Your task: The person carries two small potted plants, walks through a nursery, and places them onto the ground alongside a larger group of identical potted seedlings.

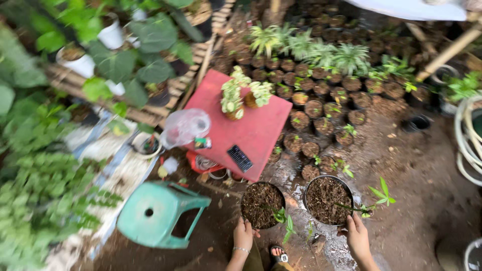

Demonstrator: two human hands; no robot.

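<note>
A person looks down on a muddy nursery yard, and a red table (pixel 251 125) serves as the landmark here. Far left of the table, leafy green plants (pixel 35 200) crowd the edge. Below and left of it, a teal plastic stool (pixel 160 213) lies tipped on its side. On the table's left corner rests a clear plastic bag (pixel 185 126); a dark flat rectangular object (pixel 240 158) lies near its front edge, and two small potted variegated plants (pixel 241 95) stand toward its back.

Just below the table's front corner sits a black pot of dark soil (pixel 262 204). The left hand (pixel 243 235) rests at this pot's near rim, fingers curled against it; whether it truly grips the rim cannot be told. A small green seedling (pixel 283 218) leans between the two pots.

Right of that, a second black pot of soil (pixel 327 199) holds a thin seedling stem (pixel 369 203) that leans out over its right side. The right hand (pixel 357 235) touches this pot's near rim, fingers loosely bent, holding nothing clearly.

Behind and right of the table, rows of small soil-filled nursery pots (pixel 326 100) stretch away.

The ground looks wet, so a pot could slip or tip and spill soil. The leaning stem appears fragile; a careless tug on the rim could likely snap it, and the loose seedling between the pots could be crushed.
</note>
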